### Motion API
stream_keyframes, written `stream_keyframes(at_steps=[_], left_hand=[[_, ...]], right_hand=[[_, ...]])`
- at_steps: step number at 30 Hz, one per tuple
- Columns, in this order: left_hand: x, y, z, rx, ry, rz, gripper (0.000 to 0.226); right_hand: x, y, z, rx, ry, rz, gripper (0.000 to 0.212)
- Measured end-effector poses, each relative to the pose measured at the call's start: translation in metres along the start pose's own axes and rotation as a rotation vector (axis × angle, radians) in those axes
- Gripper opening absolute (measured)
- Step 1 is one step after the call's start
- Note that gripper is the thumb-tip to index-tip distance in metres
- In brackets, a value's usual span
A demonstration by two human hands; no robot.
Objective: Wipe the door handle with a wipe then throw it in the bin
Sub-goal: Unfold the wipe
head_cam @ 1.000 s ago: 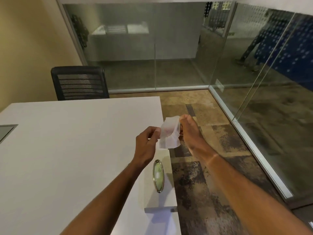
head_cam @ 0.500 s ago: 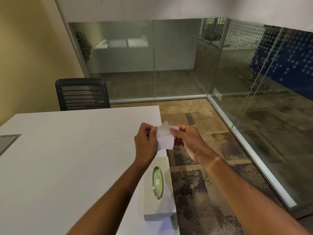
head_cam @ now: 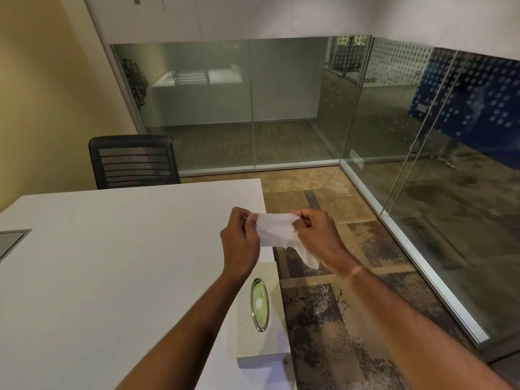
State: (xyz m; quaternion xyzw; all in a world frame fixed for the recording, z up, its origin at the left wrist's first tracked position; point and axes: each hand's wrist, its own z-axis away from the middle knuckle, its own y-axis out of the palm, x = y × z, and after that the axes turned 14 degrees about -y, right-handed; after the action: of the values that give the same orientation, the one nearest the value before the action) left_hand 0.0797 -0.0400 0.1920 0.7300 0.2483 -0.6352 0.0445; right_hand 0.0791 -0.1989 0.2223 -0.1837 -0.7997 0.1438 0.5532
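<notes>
A thin white wipe (head_cam: 277, 230) is stretched flat between both hands above the right edge of the white table (head_cam: 112, 263). My left hand (head_cam: 240, 243) pinches its left corner, and my right hand (head_cam: 320, 235) pinches its right side, a loose corner hanging below. Beneath my left wrist lies the white wipe box (head_cam: 263, 333) with a green oval opening rimmed in metal. No door handle and no bin show in this view.
A black mesh chair (head_cam: 132, 161) stands at the table's far end. Glass partition walls (head_cam: 281, 102) close the room ahead and to the right, with a metal floor rail (head_cam: 422, 274). Patterned carpet (head_cam: 337, 319) covers the floor right of the table. A grey inset panel (head_cam: 11, 240) sits at the table's left.
The hands have pulled apart, spreading the folded wipe out wide between them. The view has tilted upward, showing more of the wall.
</notes>
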Motion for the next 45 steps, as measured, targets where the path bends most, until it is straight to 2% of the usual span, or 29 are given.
stream_keyframes(at_steps=[1,4,7,9,15,17,19,21,23,25,26,28,31,34,36,40,45], left_hand=[[-0.002,0.001,0.000,-0.011,-0.030,0.031,0.011],[-0.006,0.002,-0.003,-0.021,-0.125,0.138,0.010],[-0.011,-0.001,-0.007,0.004,-0.078,0.135,0.011],[-0.013,-0.003,-0.010,0.024,-0.001,0.084,0.011],[-0.013,-0.012,-0.017,0.102,0.143,-0.080,0.007],[-0.013,-0.013,-0.020,0.112,0.153,-0.095,0.006],[-0.014,-0.015,-0.022,0.125,0.166,-0.109,0.004],[-0.014,-0.017,-0.026,0.147,0.200,-0.146,0.002],[-0.014,-0.018,-0.030,0.167,0.231,-0.177,0.003],[-0.016,-0.019,-0.034,0.183,0.243,-0.193,0.005],[-0.018,-0.019,-0.036,0.195,0.234,-0.189,0.005],[-0.021,-0.019,-0.036,0.227,0.171,-0.140,0.009],[-0.023,-0.018,-0.033,0.330,-0.060,0.035,0.030],[-0.025,-0.017,-0.027,0.536,-0.357,0.260,0.056],[-0.022,-0.015,-0.024,0.633,-0.470,0.387,0.052],[-0.014,-0.012,-0.018,0.700,-0.405,0.480,0.021],[-0.019,-0.011,-0.026,0.523,-0.377,0.522,0.013]], right_hand=[[-0.001,-0.001,0.000,0.022,-0.017,0.010,0.020],[-0.004,-0.002,0.005,0.093,0.029,-0.062,0.030],[0.001,-0.006,0.003,0.119,0.174,-0.251,0.033],[0.003,-0.008,-0.001,0.076,0.265,-0.403,0.038],[0.007,-0.015,-0.006,-0.151,0.471,-0.733,0.015],[0.011,-0.017,-0.005,-0.111,0.484,-0.732,0.013],[0.012,-0.017,-0.003,-0.025,0.510,-0.726,0.021],[0.012,-0.017,-0.002,0.041,0.520,-0.739,0.007],[0.006,-0.019,-0.002,0.097,0.492,-0.732,0.018],[0.003,-0.021,-0.002,0.156,0.450,-0.695,0.047],[0.004,-0.021,0.000,0.195,0.428,-0.672,0.057],[0.006,-0.021,0.001,0.250,0.377,-0.619,0.057],[0.009,-0.021,0.001,0.174,0.302,-0.648,0.038],[0.012,-0.021,-0.003,0.109,0.216,-0.706,0.019],[0.016,-0.020,-0.005,0.077,0.178,-0.705,0.013],[0.020,-0.021,-0.009,0.023,0.137,-0.654,0.004],[0.018,-0.030,-0.011,-0.009,0.145,-0.596,0.006]])
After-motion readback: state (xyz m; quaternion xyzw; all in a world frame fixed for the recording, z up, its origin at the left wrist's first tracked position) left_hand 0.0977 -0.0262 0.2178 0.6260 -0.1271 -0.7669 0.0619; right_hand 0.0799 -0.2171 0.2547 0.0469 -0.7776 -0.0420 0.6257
